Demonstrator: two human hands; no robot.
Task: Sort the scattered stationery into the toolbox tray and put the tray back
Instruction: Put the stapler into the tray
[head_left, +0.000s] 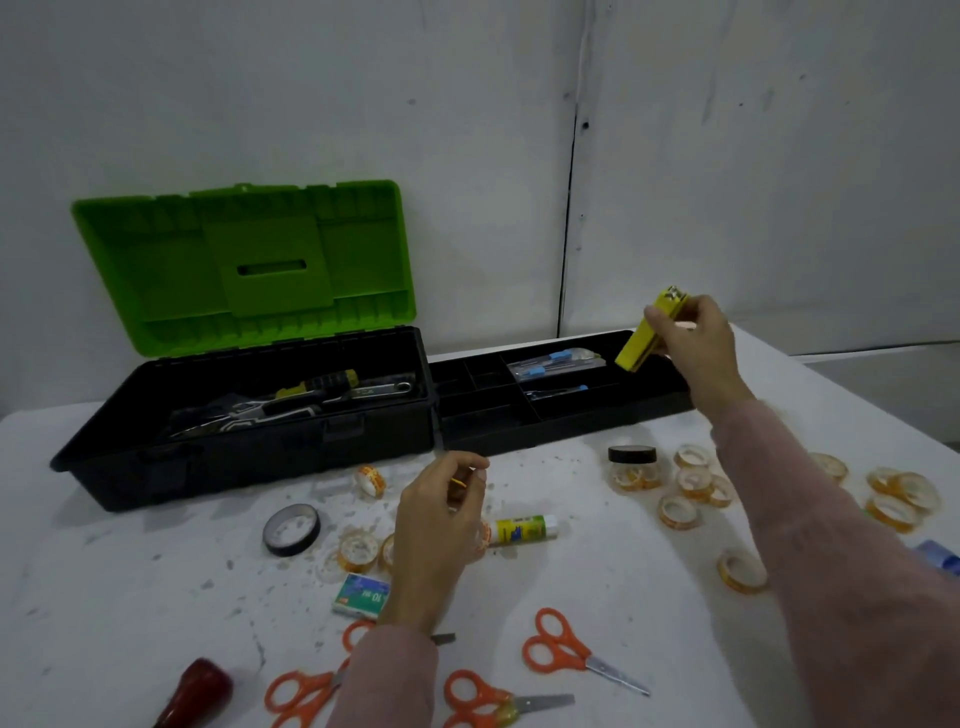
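Nearest me, orange scissors (576, 654), tape rolls (693, 483) and a glue stick (524, 529) litter the bench (613, 587) around my left hand (441, 519), pinching something small and yellow. Beyond, my right hand (696, 338) grasps a yellow stapler (649, 332) over the tray (566, 410), beside the toolbox (244, 415); sorting seems barely begun.

Both arms wore long, fuzzy pale-pink knit sleeves (831, 545) — cuffs at the wrists — leaving the hands (698, 338) bare.

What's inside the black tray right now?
The black tray holds clear packets with blue-capped items and a thin blue-tipped tool. Left compartments look empty, but dark. The right hand holds a yellow box over the right end, hiding it.
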